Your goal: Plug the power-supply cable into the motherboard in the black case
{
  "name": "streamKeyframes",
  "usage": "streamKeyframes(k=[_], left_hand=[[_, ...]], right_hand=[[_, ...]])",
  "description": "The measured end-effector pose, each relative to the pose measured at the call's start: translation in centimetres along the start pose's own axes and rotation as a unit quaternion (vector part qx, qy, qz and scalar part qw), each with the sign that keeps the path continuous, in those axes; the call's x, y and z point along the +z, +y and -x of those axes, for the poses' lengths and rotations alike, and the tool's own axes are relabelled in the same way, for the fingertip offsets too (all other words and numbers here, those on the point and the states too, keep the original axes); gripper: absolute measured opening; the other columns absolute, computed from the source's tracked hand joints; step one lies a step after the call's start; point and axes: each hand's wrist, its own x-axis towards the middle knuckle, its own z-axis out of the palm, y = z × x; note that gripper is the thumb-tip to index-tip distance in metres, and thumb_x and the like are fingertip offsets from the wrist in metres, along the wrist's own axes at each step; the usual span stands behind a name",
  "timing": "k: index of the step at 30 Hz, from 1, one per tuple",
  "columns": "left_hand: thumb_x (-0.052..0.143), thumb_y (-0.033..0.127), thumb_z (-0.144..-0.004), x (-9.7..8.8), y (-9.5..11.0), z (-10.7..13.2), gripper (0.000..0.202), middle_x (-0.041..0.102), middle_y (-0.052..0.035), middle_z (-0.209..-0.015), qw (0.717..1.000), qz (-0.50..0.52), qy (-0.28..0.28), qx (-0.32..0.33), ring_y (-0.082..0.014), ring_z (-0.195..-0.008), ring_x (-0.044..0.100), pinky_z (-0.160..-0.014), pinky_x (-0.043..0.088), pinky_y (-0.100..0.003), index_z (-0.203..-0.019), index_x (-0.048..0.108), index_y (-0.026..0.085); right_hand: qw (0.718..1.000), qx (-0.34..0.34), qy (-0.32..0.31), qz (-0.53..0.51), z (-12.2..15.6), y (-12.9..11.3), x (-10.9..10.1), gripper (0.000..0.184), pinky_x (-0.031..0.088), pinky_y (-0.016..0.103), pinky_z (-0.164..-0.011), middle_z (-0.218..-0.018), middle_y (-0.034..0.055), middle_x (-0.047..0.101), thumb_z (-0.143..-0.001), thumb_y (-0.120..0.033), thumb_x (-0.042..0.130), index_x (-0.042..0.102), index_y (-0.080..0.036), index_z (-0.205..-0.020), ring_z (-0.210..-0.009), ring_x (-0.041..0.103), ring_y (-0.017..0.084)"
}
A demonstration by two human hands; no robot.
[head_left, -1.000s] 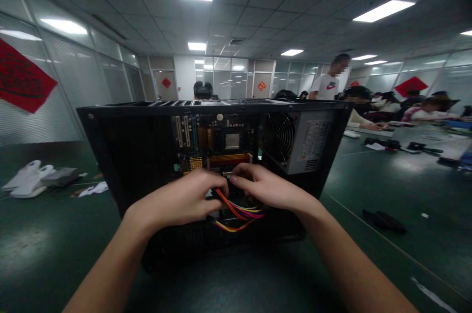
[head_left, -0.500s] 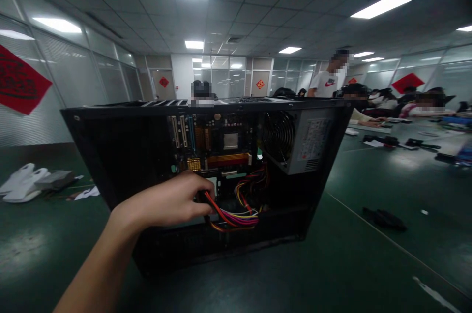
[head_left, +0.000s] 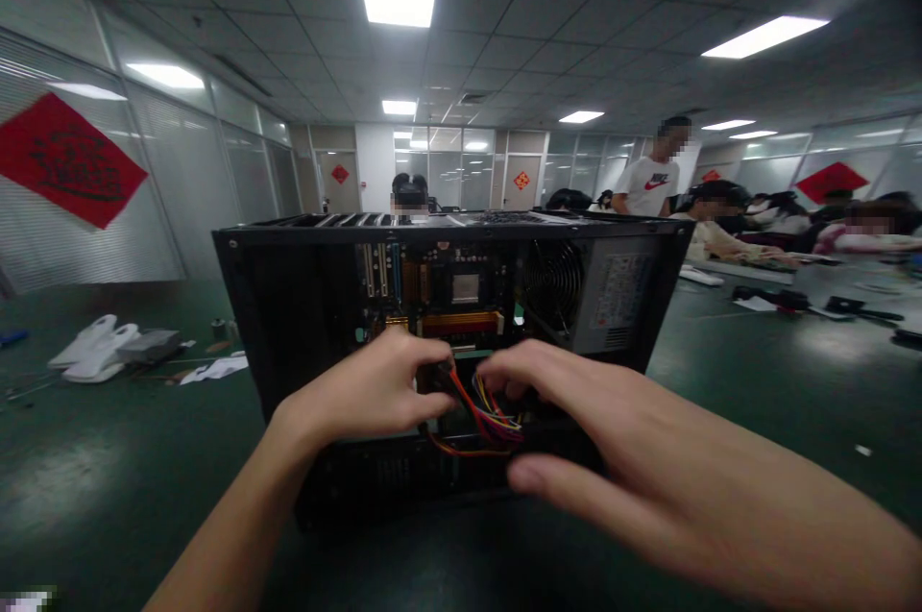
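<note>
An open black computer case (head_left: 288, 305) stands on the green table in front of me, its motherboard (head_left: 439, 290) and grey power supply (head_left: 605, 290) showing. A bundle of red, yellow and purple wires (head_left: 486, 410) hangs low inside. My left hand (head_left: 367, 386) reaches into the case with its fingers closed on the wire bundle's left end. My right hand (head_left: 612, 444) comes in close to the camera from the right, fingers stretched out toward the wires, thumb below; its fingertips reach the bundle but hold nothing that I can see.
White objects and papers (head_left: 108, 353) lie on the table to the left. Dark tools (head_left: 792, 300) lie on the table far right. Several seated people and one standing person in a white shirt (head_left: 652, 180) are behind the case.
My right hand, out of view half a second ago, has come back in from the right toward the wires. The left hand stays on the bundle. The view has shifted slightly.
</note>
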Motion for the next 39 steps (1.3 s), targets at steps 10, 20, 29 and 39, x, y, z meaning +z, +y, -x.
streamKeyframes(k=[10, 20, 29, 39], left_hand=[[0.081, 0.048, -0.077, -0.6, 0.4, 1.2, 0.065, 0.072, -0.0069, -0.12, 0.999, 0.016, 0.009, -0.029, -0.0224, -0.1, 0.068, -0.082, 0.052, -0.029, -0.133, 0.062, 0.022], [0.063, 0.028, -0.096, -1.8, 1.2, 1.5, 0.02, 0.078, -0.0027, -0.096, 0.999, -0.008, 0.018, 0.05, -0.014, -0.084, 0.071, -0.077, 0.05, -0.02, -0.106, 0.078, 0.021], [0.071, 0.024, -0.089, -1.6, 0.1, 1.4, 0.012, 0.079, -0.0023, -0.087, 0.971, -0.121, 0.173, 0.113, -0.0142, -0.072, 0.072, -0.066, 0.052, -0.02, -0.097, 0.079, 0.019], [0.07, 0.023, -0.088, -0.7, -0.1, 0.9, 0.01, 0.078, -0.0028, -0.082, 0.935, -0.191, 0.257, 0.152, -0.0153, -0.071, 0.073, -0.063, 0.052, -0.022, -0.092, 0.077, 0.017]], right_hand=[[0.978, 0.064, 0.037, -0.193, -6.9, 1.6, -0.2, 0.028, 0.04, 0.023, -0.059, -0.075, 0.0001, 0.064, -0.101, -0.037, 0.052, 0.066, -0.017, -0.088, -0.067, 0.056, 0.012], [0.979, 0.005, 0.131, -0.158, -7.1, 1.3, -0.1, 0.026, 0.035, 0.025, -0.056, -0.069, -0.0014, 0.059, -0.099, -0.033, 0.055, 0.061, -0.017, -0.079, -0.061, 0.051, 0.011], [0.989, -0.059, 0.133, -0.042, -7.2, 0.7, 1.0, 0.022, 0.035, 0.027, -0.062, -0.076, 0.0022, 0.063, -0.1, -0.029, 0.05, 0.062, -0.016, -0.087, -0.066, 0.056, 0.013], [0.954, 0.06, 0.076, -0.284, -7.2, 0.6, 0.6, 0.032, 0.037, 0.023, -0.055, -0.068, -0.0015, 0.06, -0.099, -0.04, 0.053, 0.061, -0.017, -0.078, -0.062, 0.054, 0.011]])
